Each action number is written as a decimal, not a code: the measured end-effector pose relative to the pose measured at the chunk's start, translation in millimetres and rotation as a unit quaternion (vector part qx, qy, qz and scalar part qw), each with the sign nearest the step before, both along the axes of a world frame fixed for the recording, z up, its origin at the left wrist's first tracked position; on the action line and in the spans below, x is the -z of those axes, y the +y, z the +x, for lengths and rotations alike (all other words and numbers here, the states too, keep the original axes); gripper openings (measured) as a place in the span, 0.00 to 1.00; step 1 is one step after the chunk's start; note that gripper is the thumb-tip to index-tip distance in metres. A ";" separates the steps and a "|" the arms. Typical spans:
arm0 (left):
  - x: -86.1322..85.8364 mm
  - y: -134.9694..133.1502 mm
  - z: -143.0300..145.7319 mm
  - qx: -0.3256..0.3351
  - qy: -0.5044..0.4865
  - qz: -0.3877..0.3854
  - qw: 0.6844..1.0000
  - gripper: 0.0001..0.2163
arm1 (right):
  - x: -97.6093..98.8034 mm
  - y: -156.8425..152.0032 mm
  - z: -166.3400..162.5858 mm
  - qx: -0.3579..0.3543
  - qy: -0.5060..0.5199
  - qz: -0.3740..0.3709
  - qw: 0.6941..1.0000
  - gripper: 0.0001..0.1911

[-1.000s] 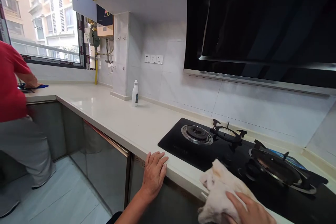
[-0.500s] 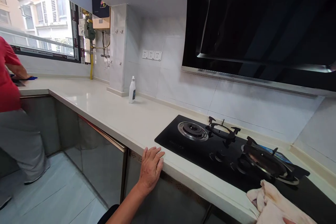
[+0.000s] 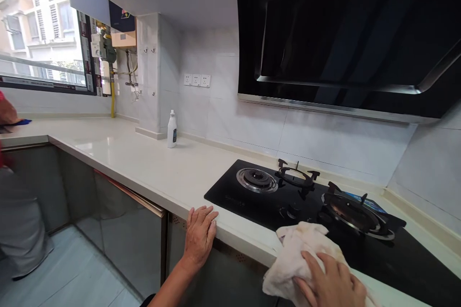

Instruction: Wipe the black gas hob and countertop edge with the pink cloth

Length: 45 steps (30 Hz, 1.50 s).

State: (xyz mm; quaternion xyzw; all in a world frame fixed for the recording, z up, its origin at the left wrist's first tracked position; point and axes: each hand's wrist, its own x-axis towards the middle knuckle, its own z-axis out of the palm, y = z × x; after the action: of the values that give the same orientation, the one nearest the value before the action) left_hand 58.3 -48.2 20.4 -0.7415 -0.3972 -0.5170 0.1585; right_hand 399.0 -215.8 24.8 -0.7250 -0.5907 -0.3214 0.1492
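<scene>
At the far left, cut off by the view, a co-worker in grey trousers (image 3: 25,225) stands by the counter (image 3: 144,160), one arm reaching over it beside a blue cloth (image 3: 23,122). The window frame (image 3: 84,53) carries strips of stickers whose print is too small to read. A heater (image 3: 122,19) on the wall shows a small coloured emblem, also unreadable. Near the counter's back edge, just beside the pillar (image 3: 149,76), a white bottle (image 3: 170,128) stands upright; its dark label cannot be made out. Three sockets (image 3: 197,80) sit on the wall above. The left hand (image 3: 199,235) lies palm down on the counter's front edge, fingers extended and close together, gripping nothing, near the hob's front left corner. Faint lettering by that corner of the hob (image 3: 259,211) is illegible. A bare burner (image 3: 257,180) lies toward its left end, and a trivet (image 3: 297,180) stands near its back edge. The white cloth (image 3: 288,261) is bunched under the right hand, across the counter's front edge and the hob's front edge. The right hand (image 3: 331,280) is partly closed around it, fingers bent over the top. Farther right, a blue printed sheet (image 3: 367,201) shows behind the right burner, its writing unreadable.
</scene>
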 end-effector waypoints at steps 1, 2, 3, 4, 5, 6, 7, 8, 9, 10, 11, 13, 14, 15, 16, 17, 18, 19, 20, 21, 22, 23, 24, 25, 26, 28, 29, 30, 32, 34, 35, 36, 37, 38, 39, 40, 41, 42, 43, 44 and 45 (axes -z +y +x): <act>-0.1 -0.1 -0.3 0.001 0.000 0.001 1.000 0.13 | -1.7 6.3 -10.9 -0.009 -0.005 0.002 1.000 0.20; -0.3 -0.2 -0.6 0.001 0.000 0.001 1.000 0.13 | -3.2 12.3 -20.7 -0.022 -0.010 0.006 1.000 0.20; -0.5 -0.4 -0.8 0.000 -0.001 0.002 1.000 0.13 | -4.6 18.0 -29.3 -0.037 -0.014 0.012 0.999 0.20; -0.8 -0.7 -1.1 -0.001 -0.001 0.002 1.000 0.13 | -5.7 23.3 -36.8 -0.052 -0.018 0.020 0.998 0.21; -1.1 -1.0 -1.3 -0.002 0.001 0.002 1.000 0.13 | -6.6 28.2 -43.2 -0.067 -0.021 0.028 0.997 0.21; -1.3 -1.2 -1.4 -0.002 0.002 0.002 1.000 0.13 | -7.2 32.6 -48.7 -0.081 -0.022 0.035 0.996 0.22; -1.5 -1.5 -1.5 -0.002 0.004 0.002 1.000 0.13 | -7.5 36.6 -53.2 -0.090 -0.021 0.042 0.995 0.22; -1.5 -1.6 -1.6 -0.002 0.005 0.003 1.000 0.13 | -7.6 40.0 -56.8 -0.097 -0.018 0.045 0.994 0.22; -1.5 -1.7 -1.6 -0.003 0.006 0.003 1.000 0.13 | -7.4 43.0 -59.7 -0.102 -0.014 0.045 0.994 0.22; -1.3 -1.7 -1.5 -0.003 0.006 0.003 1.000 0.13 | -7.0 45.3 -61.9 -0.106 -0.008 0.045 0.993 0.22; -1.1 -1.6 -1.4 -0.004 0.006 0.003 1.000 0.13 | -6.5 47.0 -63.5 -0.110 -0.003 0.046 0.993 0.22; -0.6 -1.4 -1.3 -0.003 0.007 0.003 1.000 0.13 | -5.4 48.5 -65.6 -0.117 0.003 0.051 0.992 0.22; -0.3 -1.2 -1.3 -0.003 0.007 0.003 1.000 0.13 | -5.0 48.4 -66.5 -0.119 0.005 0.056 0.991 0.23; -0.1 -1.2 -1.4 -0.003 0.007 0.004 1.000 0.13 | -4.7 47.7 -67.2 -0.120 0.007 0.061 0.991 0.23; 0.0 -1.1 -1.6 -0.004 0.008 0.004 1.000 0.13 | -4.5 46.7 -67.9 -0.119 0.009 0.064 0.991 0.23; 0.1 -1.1 -1.8 -0.004 0.009 0.004 1.000 0.13 | -4.4 45.5 -68.5 -0.118 0.011 0.068 0.991 0.22; 0.2 -1.2 -2.1 -0.004 0.010 0.004 1.000 0.13 | -4.3 44.2 -68.7 -0.116 0.013 0.071 0.991 0.22; 0.2 -1.2 -2.5 -0.003 0.012 0.003 1.000 0.13 | -4.1 43.0 -68.7 -0.115 0.014 0.075 0.991 0.22; 0.2 -1.3 -2.9 -0.002 0.014 0.002 1.000 0.13 | -3.7 42.1 -68.1 -0.117 0.012 0.078 0.990 0.22; 0.2 -1.3 -3.2 -0.001 0.016 0.002 1.000 0.13 | -3.3 41.4 -67.1 -0.122 0.009 0.082 0.989 0.22; 0.3 -1.3 -3.5 0.000 0.018 0.002 1.000 0.13 | -2.9 41.1 -65.7 -0.128 0.005 0.083 0.988 0.22; 0.4 -1.3 -3.7 0.000 0.018 0.002 1.000 0.13 | -2.6 41.0 -64.0 -0.134 0.004 0.083 0.988 0.22; 0.6 -1.1 -3.7 0.000 0.018 0.001 1.000 0.13 | -2.7 41.2 -62.1 -0.138 0.006 0.079 0.987 0.22; 0.8 -1.0 -3.7 0.000 0.017 0.000 1.000 0.14 | -3.4 41.6 -59.9 -0.140 0.011 0.071 0.988 0.21; 1.0 -0.9 -3.6 0.001 0.015 -0.002 1.000 0.14 | -5.0 42.3 -57.5 -0.141 0.019 0.062 0.988 0.21; 1.5 -0.7 -3.2 0.003 0.012 -0.004 1.000 0.13 | -11.2 44.3 -51.9 -0.149 0.046 0.036 0.987 0.19; 1.7 -0.7 -2.9 0.004 0.010 -0.004 1.000 0.13 | -15.8 45.6 -48.7 -0.159 0.066 0.021 0.985 0.18; 2.0 -0.7 -2.7 0.005 0.009 -0.004 1.000 0.13 | -21.3 47.0 -45.4 -0.171 0.095 0.005 0.981 0.16; 2.3 -0.7 -2.3 0.005 0.007 -0.001 1.000 0.13 | -33.7 50.3 -39.3 -0.193 0.176 -0.017 0.965 0.14; 2.4 -0.4 -1.9 0.004 0.006 0.003 1.000 0.13 | -45.6 54.3 -35.4 -0.195 0.253 -0.018 0.948 0.16; 2.4 -0.2 -1.8 0.003 0.006 0.005 1.000 0.13 | -50.7 56.8 -34.5 -0.185 0.279 -0.010 0.942 0.18; 2.4 0.0 -1.7 0.002 0.005 0.007 1.000 0.13 | -55.0 59.7 -34.4 -0.170 0.295 0.003 0.940 0.19; 2.3 0.1 -1.8 0.002 0.004 0.008 1.000 0.13 | -58.5 63.1 -34.7 -0.149 0.300 0.019 0.942 0.22; 2.2 0.3 -1.9 0.001 0.005 0.008 1.000 0.13 | -61.4 66.9 -35.4 -0.127 0.298 0.036 0.945 0.24; 2.1 0.4 -2.2 0.001 0.005 0.007 1.000 0.13 | -63.8 71.1 -36.3 -0.103 0.294 0.054 0.949 0.26; 2.1 0.4 -2.7 0.001 0.007 0.006 1.000 0.13 | -65.9 75.6 -37.0 -0.078 0.287 0.072 0.952 0.28; 2.1 0.4 -3.3 0.001 0.009 0.005 1.000 0.13 | -67.8 80.2 -37.5 -0.054 0.277 0.086 0.956 0.30; 2.1 0.3 -3.8 0.001 0.011 0.004 1.000 0.14 | -69.7 84.7 -37.7 -0.035 0.265 0.095 0.959 0.32; 2.3 0.1 -4.4 0.001 0.012 0.003 1.000 0.14 | -71.7 89.0 -37.3 -0.021 0.254 0.098 0.962 0.32; 2.4 0.0 -4.7 0.002 0.014 0.003 1.000 0.14 | -73.7 92.9 -36.6 -0.011 0.245 0.095 0.965 0.31; 2.6 -0.3 -4.9 0.001 0.015 0.002 1.000 0.14 | -75.7 96.4 -35.7 -0.005 0.236 0.087 0.968 0.29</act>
State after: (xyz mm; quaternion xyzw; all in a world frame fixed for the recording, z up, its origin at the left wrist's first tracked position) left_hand 53.4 -48.4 17.8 -0.7492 -0.3929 -0.5071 0.1648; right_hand 363.3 -119.4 100.5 -0.7612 -0.5125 -0.1909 0.3486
